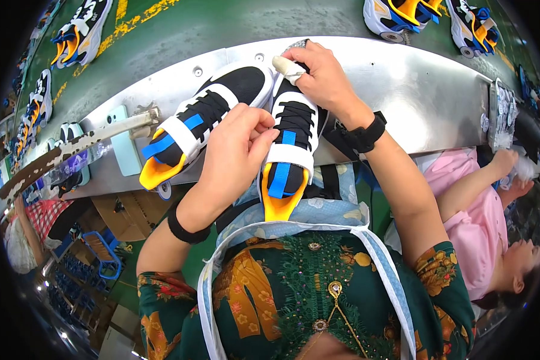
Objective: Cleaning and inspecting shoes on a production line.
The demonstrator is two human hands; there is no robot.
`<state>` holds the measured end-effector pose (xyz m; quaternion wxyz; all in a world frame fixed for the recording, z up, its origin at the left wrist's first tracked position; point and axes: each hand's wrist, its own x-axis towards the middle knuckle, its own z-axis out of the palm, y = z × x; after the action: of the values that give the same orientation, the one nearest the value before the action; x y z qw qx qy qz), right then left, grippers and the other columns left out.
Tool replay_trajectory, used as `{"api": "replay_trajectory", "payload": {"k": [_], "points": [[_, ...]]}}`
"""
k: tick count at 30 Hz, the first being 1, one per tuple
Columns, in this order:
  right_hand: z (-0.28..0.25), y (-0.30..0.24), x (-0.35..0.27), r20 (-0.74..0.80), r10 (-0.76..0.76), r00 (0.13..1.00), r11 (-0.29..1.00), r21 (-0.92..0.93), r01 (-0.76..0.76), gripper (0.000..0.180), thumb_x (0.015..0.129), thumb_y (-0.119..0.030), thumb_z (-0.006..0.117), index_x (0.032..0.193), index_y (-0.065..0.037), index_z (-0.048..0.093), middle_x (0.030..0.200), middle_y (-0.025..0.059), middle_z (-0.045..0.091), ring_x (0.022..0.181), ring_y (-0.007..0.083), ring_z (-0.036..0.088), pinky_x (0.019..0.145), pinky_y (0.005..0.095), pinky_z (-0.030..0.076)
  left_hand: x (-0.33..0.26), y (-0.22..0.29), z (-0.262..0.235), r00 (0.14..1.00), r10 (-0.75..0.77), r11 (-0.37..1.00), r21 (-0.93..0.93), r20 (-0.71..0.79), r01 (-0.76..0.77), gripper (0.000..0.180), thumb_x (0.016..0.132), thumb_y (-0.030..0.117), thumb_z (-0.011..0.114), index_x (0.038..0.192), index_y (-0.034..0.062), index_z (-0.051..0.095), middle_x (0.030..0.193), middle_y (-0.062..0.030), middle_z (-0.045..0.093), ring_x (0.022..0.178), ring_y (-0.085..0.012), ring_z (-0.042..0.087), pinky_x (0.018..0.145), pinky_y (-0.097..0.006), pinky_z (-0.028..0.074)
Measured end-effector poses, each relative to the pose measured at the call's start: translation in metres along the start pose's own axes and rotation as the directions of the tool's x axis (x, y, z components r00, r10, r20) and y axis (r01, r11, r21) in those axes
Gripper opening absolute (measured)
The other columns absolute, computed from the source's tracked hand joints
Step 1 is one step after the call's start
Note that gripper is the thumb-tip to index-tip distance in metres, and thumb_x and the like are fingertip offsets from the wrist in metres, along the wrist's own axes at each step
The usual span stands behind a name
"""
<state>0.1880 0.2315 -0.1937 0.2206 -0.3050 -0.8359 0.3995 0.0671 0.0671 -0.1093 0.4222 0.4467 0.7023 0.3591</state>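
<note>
A black and white sneaker (293,157) with a yellow lining, a white strap and a blue tab points away from me. My right hand (325,77) is closed round its toe, the thumb wrapped in a pale cover; a small grey piece (298,44) shows past the fingers, its kind unclear. Against this shoe's left side, my left hand (237,147) is closed in a pinch near the laces. Whatever lies between those fingertips is hidden. A matching sneaker (213,103) rests tilted on the metal ledge (414,96), just left and beyond my left hand.
A pale green phone (123,141) lies on the ledge at left, below a worn metal bar (78,146). Beyond the ledge, a green conveyor surface (234,30) carries more sneakers (81,33). A metal tray (503,114) is at right, near a co-worker in pink (474,222).
</note>
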Motion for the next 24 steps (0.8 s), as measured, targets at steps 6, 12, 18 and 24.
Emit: {"api": "replay_trajectory", "payload": {"k": [6,12,18,24], "points": [[-0.001,0.001,0.002,0.036,0.014,0.999,0.998,-0.061,-0.012,0.016,0.08,-0.017,0.063,0.094,-0.012,0.068,0.082,0.0077,0.055,0.084,0.0269,0.05,0.082,0.0368,0.037,0.015,0.003,-0.003,0.991,0.094,0.97,0.214,0.094,-0.112,0.01,0.083,-0.001,0.064,0.089,-0.0002,0.057,0.08,-0.0038,0.056,0.064,-0.0101,0.055,0.059,-0.022,0.046],[0.002,0.005,0.001,-0.018,-0.078,0.997,0.995,-0.062,0.077,0.018,0.084,-0.028,0.064,0.092,-0.013,0.067,0.079,0.0066,0.054,0.083,0.0263,0.05,0.079,0.0363,0.037,0.035,0.005,-0.019,0.848,-0.374,0.858,-0.206,0.375,0.47,0.007,0.089,0.009,0.059,0.088,0.0029,0.055,0.071,0.0012,0.054,0.06,-0.0062,0.049,0.057,-0.022,0.041],[0.0,0.008,0.002,0.001,-0.105,0.994,0.994,-0.043,0.105,0.021,0.085,-0.033,0.065,0.09,-0.013,0.067,0.079,0.0068,0.055,0.083,0.0262,0.05,0.078,0.0358,0.037,0.05,-0.002,-0.035,0.706,-0.334,0.764,-0.26,0.625,0.591,0.012,0.094,0.017,0.056,0.091,0.0052,0.054,0.067,0.0039,0.047,0.056,-0.004,0.043,0.049,-0.019,0.033],[-0.002,0.002,-0.001,-0.008,-0.112,0.994,0.993,-0.036,0.112,0.021,0.085,-0.033,0.065,0.09,-0.012,0.067,0.079,0.0076,0.055,0.083,0.0268,0.05,0.078,0.0358,0.037,0.042,0.006,-0.038,0.664,-0.297,0.583,-0.42,0.686,0.695,0.014,0.095,0.015,0.053,0.095,0.0015,0.058,0.07,0.0009,0.052,0.059,-0.0063,0.049,0.054,-0.02,0.04]]}}
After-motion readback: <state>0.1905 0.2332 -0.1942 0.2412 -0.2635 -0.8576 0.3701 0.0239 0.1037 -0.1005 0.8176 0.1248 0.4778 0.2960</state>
